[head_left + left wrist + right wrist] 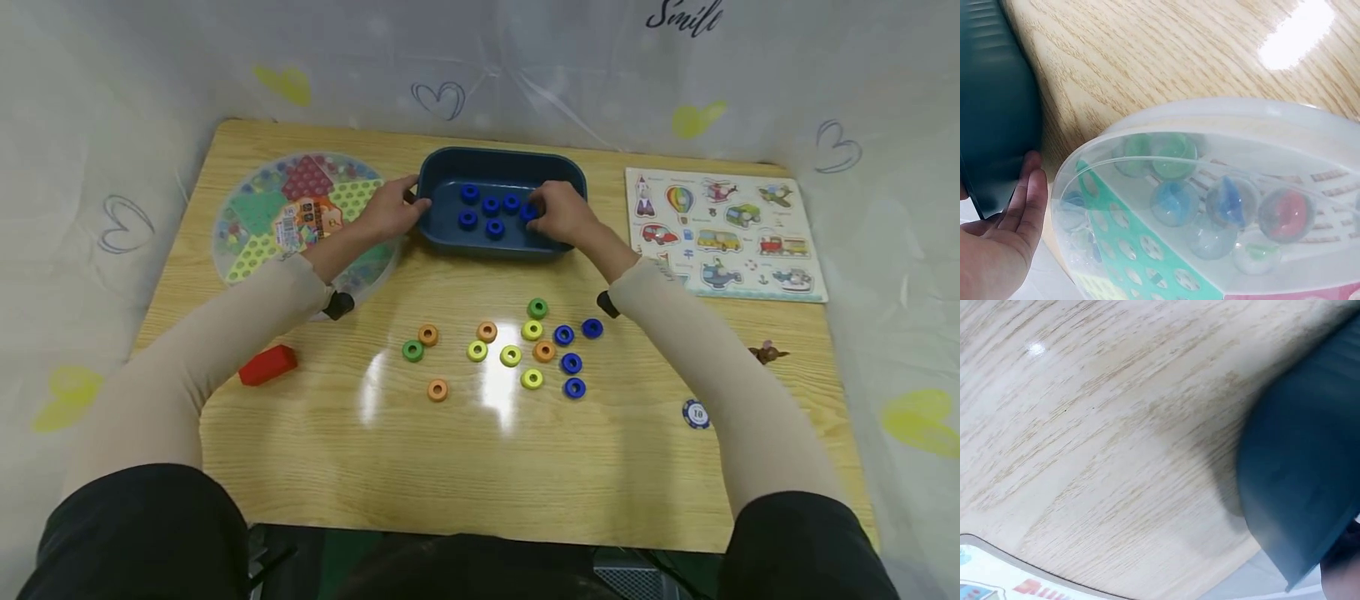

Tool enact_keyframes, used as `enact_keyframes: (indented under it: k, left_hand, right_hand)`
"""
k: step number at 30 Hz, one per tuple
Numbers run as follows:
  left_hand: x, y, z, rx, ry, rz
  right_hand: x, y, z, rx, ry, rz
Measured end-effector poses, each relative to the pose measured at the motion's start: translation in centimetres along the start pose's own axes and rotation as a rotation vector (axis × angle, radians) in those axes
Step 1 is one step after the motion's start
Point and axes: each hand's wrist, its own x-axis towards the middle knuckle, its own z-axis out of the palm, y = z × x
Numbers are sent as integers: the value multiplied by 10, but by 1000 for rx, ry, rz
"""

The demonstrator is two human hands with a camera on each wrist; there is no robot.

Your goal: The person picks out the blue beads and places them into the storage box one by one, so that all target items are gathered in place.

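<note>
A dark teal plastic tray (501, 247) stands at the back of the table with several blue rings (495, 228) lying in it. My left hand (392, 210) grips the tray's left end, thumb over the rim; the left wrist view shows the fingers (1025, 206) against the outer wall. Over the tray's right side, my right hand (561, 212) pinches a blue ring (528, 212), partly covered by the fingertips. In the right wrist view the tray wall (1300, 462) hides most of that hand. More blue rings (572, 362) lie on the table in front.
Yellow rings (511, 356), orange rings (438, 390) and green rings (412, 351) are scattered mid-table. At left are a round marble game board (258, 212) and a red block (268, 365). A vehicle picture puzzle (727, 233), a poker chip (696, 414) and a small brown figure (767, 352) lie right.
</note>
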Motion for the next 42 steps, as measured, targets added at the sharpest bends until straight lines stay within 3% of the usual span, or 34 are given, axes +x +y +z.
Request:
enact_keyframes:
  k: [11, 20, 27, 34, 42]
  left_hand:
    - [-5, 4, 5, -28, -23, 18]
    - [-6, 2, 10, -22, -31, 3]
    - [-8, 4, 9, -11, -38, -18]
    - [-7, 5, 4, 13, -32, 10]
    - [-4, 6, 0, 34, -32, 9]
  right_hand:
    - [-8, 1, 9, -58, -64, -1]
    - [-24, -3, 0, -72, -21, -28]
    - [-55, -9, -10, -41, 25, -126]
    - [-100, -10, -13, -44, 34, -188]
    - [-137, 4, -3, -69, -145, -201]
